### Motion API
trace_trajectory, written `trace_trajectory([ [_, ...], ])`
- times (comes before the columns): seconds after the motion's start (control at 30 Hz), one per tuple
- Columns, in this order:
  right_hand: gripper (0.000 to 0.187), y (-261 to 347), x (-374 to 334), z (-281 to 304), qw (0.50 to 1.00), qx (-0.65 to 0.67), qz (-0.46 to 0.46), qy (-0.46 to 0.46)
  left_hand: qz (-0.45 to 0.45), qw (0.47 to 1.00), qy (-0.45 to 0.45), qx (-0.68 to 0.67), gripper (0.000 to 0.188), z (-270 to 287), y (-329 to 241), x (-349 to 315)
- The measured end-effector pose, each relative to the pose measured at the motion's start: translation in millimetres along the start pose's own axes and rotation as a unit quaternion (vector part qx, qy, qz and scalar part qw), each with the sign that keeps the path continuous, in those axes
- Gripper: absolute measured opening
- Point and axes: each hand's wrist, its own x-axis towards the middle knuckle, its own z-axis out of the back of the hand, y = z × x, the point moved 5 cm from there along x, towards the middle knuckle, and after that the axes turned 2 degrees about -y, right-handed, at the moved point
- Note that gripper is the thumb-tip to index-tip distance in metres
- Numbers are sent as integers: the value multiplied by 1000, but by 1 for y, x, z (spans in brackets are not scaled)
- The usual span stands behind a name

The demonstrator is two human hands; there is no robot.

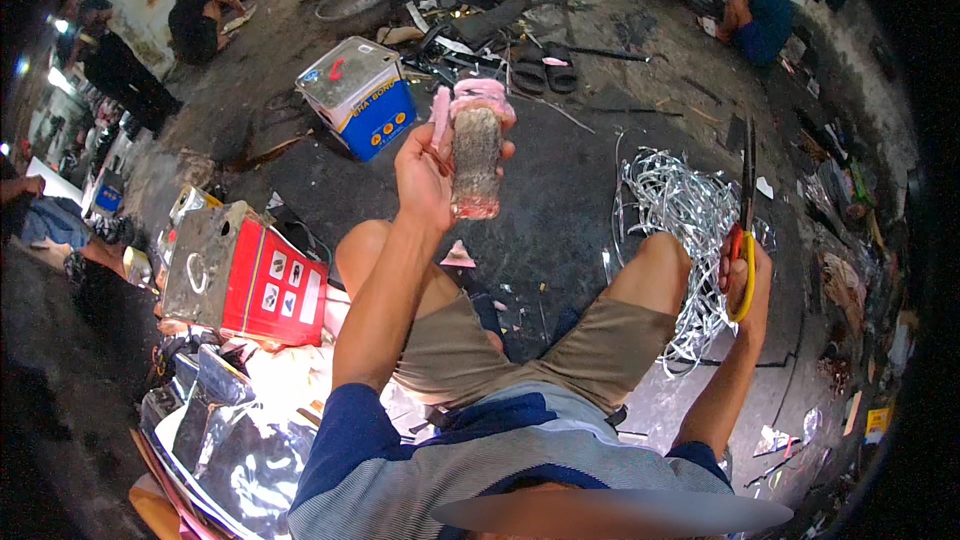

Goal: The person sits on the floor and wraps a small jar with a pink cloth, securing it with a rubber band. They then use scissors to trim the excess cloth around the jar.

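Observation:
My left hand (424, 178) is raised in front of me, its fingers closed around a rough grey block (477, 155). Pink soft material (482, 100) sits at the block's top end, and a pink strip stands beside it by my thumb. Over at the right, my right hand (752, 290) grips a pair of scissors (748, 180) by red and yellow handles, with the long dark blades pointing away from me. Beside that hand, a tangled heap of shiny silver strips (685, 225) lies on the floor.
A blue and white tin (375, 105) stands ahead-left, and a red tin (272, 280) nearer. Glossy silver sheets (250, 440) lie at my left. Dark sandals (543, 70) and scraps are ahead. Other people sit far left and far right (760, 15); one stands left.

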Motion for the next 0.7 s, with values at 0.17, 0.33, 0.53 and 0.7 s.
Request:
trace_trajectory([
  [0.17,40,-81,-25,45,956,-235,-86,-152,-60,974,-152,157,52,0,-29,12],
  [0.33,57,-199,-108,59,875,-416,-199,-147,114,910,-102,385,48,16,-97,20],
  [0.53,60,-282,-238,29,797,-478,-366,-49,245,903,34,352,32,112,-35,63],
  [0.7,61,-292,-283,18,780,-454,-421,-85,194,957,-126,172,48,134,-35,229],
])
